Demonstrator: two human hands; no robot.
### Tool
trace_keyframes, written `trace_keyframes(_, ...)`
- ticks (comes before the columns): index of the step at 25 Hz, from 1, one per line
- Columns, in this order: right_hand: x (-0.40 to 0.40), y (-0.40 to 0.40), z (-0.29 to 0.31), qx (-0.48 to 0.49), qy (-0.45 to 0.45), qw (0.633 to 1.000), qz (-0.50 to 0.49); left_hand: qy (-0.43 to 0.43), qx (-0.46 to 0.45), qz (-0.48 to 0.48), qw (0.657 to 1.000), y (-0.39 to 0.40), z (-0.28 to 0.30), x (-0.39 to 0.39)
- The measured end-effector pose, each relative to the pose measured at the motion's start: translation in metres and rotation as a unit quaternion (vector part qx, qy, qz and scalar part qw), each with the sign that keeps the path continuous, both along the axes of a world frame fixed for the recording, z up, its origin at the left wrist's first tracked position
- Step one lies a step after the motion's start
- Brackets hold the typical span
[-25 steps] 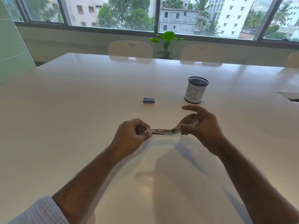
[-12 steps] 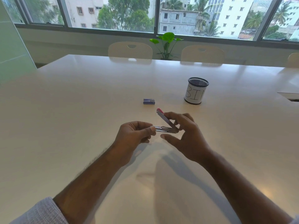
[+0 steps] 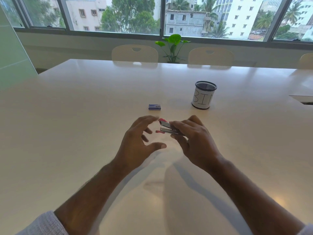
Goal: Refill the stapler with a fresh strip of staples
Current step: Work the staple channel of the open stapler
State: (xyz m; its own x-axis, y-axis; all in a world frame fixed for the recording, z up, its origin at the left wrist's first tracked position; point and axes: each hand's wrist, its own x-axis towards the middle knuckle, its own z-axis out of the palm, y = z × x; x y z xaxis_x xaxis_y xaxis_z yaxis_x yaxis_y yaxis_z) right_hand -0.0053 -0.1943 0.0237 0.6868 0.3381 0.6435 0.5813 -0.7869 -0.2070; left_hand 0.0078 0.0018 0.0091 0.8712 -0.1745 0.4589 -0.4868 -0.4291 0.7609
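Note:
A small metal stapler (image 3: 166, 128) with red tips is held above the white table (image 3: 84, 116), its two arms only a little apart. My right hand (image 3: 191, 138) grips its rear half from the right. My left hand (image 3: 140, 143) hovers just left of the stapler's front, fingers spread and blurred, holding nothing. A small blue staple box (image 3: 154, 107) lies on the table beyond my hands.
A black mesh cup (image 3: 203, 95) wrapped in paper marked "BIN" stands to the back right. Pale chairs (image 3: 134, 53) and a green potted plant (image 3: 173, 46) line the far edge under the windows. A cut-out (image 3: 303, 99) lies at the right.
The stapler was spread flat between both hands, then folded nearly shut. My left hand let go and opened; my right hand now holds the stapler alone.

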Motion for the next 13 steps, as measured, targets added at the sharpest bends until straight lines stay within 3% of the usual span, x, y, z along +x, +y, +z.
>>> trace_keyframes(4,-0.0028,0.0011,0.0027,-0.022,0.005,1.0,0.008,-0.089,0.006,-0.01,0.996,0.0009,0.003,0.001)
trace_keyframes(13,-0.0045,0.0042,0.0048,-0.039,-0.004,0.999,-0.001,-0.121,-0.007,0.022,0.992,0.0013,0.0102,-0.0009)
